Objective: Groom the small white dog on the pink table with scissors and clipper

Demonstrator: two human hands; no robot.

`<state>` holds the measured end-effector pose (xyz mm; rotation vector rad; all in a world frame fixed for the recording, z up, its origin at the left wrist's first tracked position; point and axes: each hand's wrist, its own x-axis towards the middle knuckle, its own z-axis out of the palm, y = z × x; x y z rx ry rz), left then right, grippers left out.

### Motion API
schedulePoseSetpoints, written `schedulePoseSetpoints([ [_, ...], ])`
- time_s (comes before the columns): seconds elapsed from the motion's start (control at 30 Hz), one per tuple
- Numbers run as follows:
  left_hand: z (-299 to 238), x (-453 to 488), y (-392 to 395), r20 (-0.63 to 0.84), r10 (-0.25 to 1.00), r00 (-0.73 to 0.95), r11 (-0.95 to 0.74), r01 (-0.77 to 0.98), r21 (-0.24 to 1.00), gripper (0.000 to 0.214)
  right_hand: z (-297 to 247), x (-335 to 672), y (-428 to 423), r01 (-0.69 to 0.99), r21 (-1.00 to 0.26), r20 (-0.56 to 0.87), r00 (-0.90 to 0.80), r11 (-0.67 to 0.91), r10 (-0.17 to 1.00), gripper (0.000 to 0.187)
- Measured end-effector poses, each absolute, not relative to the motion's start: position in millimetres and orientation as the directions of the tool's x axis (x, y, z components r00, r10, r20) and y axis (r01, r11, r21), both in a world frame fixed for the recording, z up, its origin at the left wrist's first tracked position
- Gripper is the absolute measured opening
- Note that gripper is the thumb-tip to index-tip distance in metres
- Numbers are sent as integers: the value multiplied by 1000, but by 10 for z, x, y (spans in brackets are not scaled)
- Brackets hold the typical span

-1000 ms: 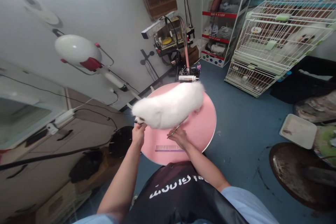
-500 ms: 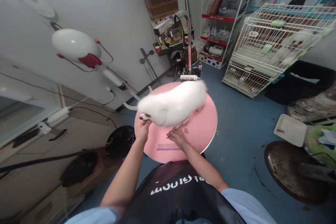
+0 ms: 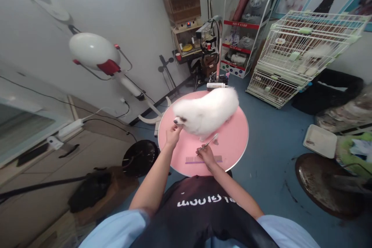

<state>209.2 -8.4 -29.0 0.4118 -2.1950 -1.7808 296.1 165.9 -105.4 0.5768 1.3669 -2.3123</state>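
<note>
A fluffy white dog (image 3: 209, 110) stands on the round pink grooming table (image 3: 238, 143), its head to the left and turned slightly toward me. My left hand (image 3: 173, 135) is closed at the dog's chin, fingertips just under its muzzle. Grooming scissors (image 3: 211, 139) are in my right hand (image 3: 205, 153), fingers curled round the handles and the blades pointing up and right, a little in front of the dog's body. Beneath my right hand, a comb (image 3: 216, 159) with a purple spine lies on the table.
A white bottle (image 3: 215, 85) lies at the table's far edge by the grooming post (image 3: 219, 46). To the left stands a white and red dryer on a stand (image 3: 94, 51). At right, wire cages (image 3: 290, 58) hold another white dog (image 3: 314, 60). A black round stool (image 3: 139, 159) is left of the table.
The dog's head has lifted and turned more toward me, with my left hand still at its chin. My right hand and the scissors have drawn away from its body. The camera view has shifted.
</note>
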Motion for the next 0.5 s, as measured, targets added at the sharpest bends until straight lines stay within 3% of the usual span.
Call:
schedulePoseSetpoints([
  [0.2, -138, 1949, -63, 71, -306, -949, 256, -10, 967, 28, -1325, 3180, 1904, 432, -863, -443, -896, -262, -21, 46],
  [0.33, -6, 1895, 25, 124, -260, -958, 305, 40, 951, 24, -1322, 3243, 2112, 433, -900, -432, -902, 49, 20, 32],
  [0.5, 150, 1860, 178, 244, -170, -955, 370, 168, 914, 21, -1212, 3263, 2038, 282, -838, -292, -955, 467, 53, 17],
])
